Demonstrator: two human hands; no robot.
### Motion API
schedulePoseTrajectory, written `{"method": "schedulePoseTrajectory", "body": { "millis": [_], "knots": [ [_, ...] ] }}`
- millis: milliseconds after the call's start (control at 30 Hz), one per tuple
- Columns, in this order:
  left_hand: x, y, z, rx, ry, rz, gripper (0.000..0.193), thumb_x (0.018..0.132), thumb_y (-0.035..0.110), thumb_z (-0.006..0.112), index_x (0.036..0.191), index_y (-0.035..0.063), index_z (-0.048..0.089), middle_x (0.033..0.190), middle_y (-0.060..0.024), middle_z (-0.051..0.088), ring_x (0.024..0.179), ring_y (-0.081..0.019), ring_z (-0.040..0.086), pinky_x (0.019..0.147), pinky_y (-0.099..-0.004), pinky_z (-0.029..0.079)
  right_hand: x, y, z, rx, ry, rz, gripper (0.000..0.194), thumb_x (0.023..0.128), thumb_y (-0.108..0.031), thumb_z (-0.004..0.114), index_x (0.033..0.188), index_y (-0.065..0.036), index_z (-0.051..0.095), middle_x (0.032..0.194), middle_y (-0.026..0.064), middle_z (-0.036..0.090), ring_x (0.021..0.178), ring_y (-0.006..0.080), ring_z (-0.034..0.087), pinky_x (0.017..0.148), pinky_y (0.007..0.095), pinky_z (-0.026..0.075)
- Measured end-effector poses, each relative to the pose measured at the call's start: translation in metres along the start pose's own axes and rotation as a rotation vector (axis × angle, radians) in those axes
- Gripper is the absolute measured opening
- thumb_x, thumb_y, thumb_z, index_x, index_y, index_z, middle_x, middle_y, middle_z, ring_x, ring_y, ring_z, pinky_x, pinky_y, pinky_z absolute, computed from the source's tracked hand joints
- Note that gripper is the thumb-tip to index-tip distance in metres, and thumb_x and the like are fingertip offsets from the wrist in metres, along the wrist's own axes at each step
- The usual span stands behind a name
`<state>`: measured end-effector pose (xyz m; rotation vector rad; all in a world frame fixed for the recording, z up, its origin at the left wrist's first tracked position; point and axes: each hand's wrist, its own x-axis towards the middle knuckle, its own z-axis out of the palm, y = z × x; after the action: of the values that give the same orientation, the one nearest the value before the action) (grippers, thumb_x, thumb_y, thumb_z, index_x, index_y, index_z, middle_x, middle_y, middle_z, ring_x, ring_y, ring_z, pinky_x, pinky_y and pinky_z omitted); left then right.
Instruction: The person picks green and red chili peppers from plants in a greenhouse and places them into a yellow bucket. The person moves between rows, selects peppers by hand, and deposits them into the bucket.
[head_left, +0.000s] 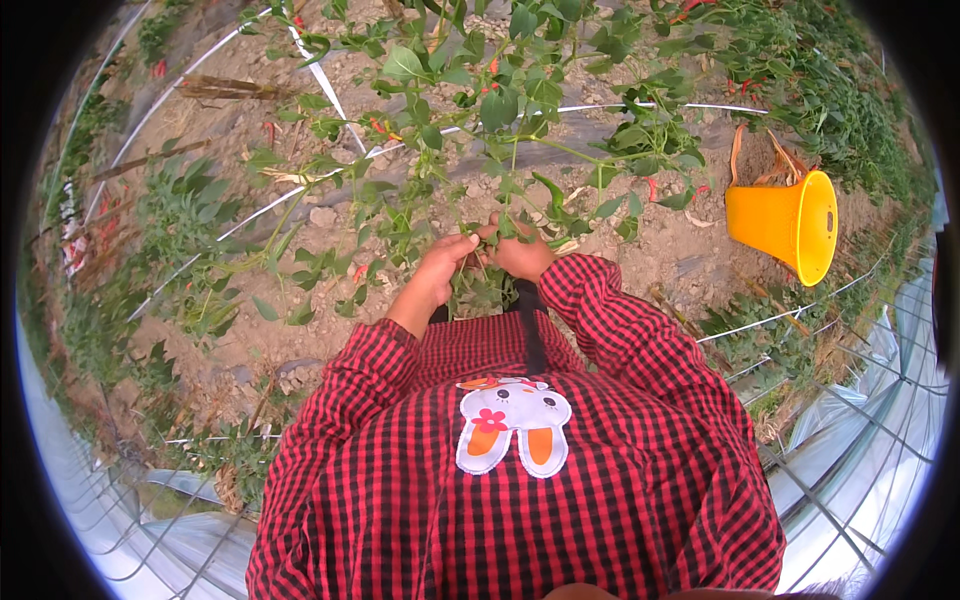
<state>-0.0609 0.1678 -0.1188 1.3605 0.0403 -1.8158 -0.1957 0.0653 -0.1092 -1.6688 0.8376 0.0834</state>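
Both hands meet low in a leafy pepper plant (499, 109), close in front of my body. My left hand (439, 270) has its thumb and fingers pinched on the plant's greenery. Beside it, almost touching, my right hand (523, 253) curls around the same greenery; leaves partly cover its fingers. What exactly lies between the fingertips is too hidden to tell. A long green pepper (553, 191) hangs just beyond the right hand. Small red peppers (385, 129) show among the leaves farther out.
A yellow plastic basket (757, 225) with straps lies tipped on the soil at right. White twine (322, 79) crosses between the plants. A wooden stake (232, 88) juts out at upper left. Wire mesh and plastic sheeting (862, 420) run along the lower right.
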Motion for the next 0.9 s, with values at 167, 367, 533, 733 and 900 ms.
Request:
{"method": "schedulePoseTrajectory", "body": {
  "millis": [167,367,533,733,900],
  "knots": [
    [0.004,0.003,0.013,0.174,0.165,0.062,0.018,0.084,0.018,0.056,0.077,0.0024,0.059,0.069,-0.0028,0.057,0.062,-0.0102,0.049,0.059,-0.0258,0.039,-0.028,-0.016,0.0,-0.5,-0.044,-0.055,0.025,0.072,-0.018,0.06,0.095,-0.008,0.062,0.087,0.0132,0.058,0.083,0.0325,0.057,0.068,0.0416,0.047],
    [0.005,0.004,0.037,0.335,0.193,0.151,0.021,0.08,0.017,0.059,0.065,0.0031,0.056,0.062,0.0008,0.05,0.058,-0.0086,0.042,0.054,-0.0257,0.034,-0.05,-0.04,-0.008,-0.096,-0.043,0.173,0.039,0.072,-0.019,0.061,0.106,0.002,0.057,0.077,0.0204,0.061,0.067,0.0323,0.059,0.061,0.0399,0.047],
    [0.008,0.002,0.057,0.411,0.279,0.219,0.023,0.078,0.017,0.061,0.061,0.0029,0.054,0.055,-0.0005,0.047,0.052,-0.0098,0.04,0.049,-0.0281,0.033,-0.062,-0.053,-0.025,0.079,-0.045,0.356,0.047,0.075,-0.019,0.064,0.112,0.007,0.053,0.079,0.0199,0.061,0.057,0.0241,0.06,0.051,0.0345,0.046],
    [0.016,0.011,0.06,0.666,0.394,0.374,0.023,0.079,0.018,0.06,0.063,0.001,0.055,0.055,-0.0047,0.051,0.05,-0.0119,0.043,0.047,-0.0293,0.035,-0.072,-0.077,-0.029,0.482,-0.057,0.46,0.027,0.08,-0.017,0.061,0.093,0.006,0.06,0.058,0.0073,0.056,0.043,0.0119,0.052,0.04,0.0263,0.04],
    [0.018,0.027,0.049,0.192,0.278,0.18,0.024,0.085,0.019,0.053,0.069,0.0018,0.056,0.06,-0.0042,0.056,0.056,-0.0131,0.049,0.055,-0.0268,0.039,-0.093,-0.082,-0.036,0.859,-0.135,0.312,0.019,0.08,-0.017,0.063,0.083,0.0,0.056,0.062,0.0028,0.055,0.046,0.0091,0.049,0.039,0.0228,0.037]
  ]
}}
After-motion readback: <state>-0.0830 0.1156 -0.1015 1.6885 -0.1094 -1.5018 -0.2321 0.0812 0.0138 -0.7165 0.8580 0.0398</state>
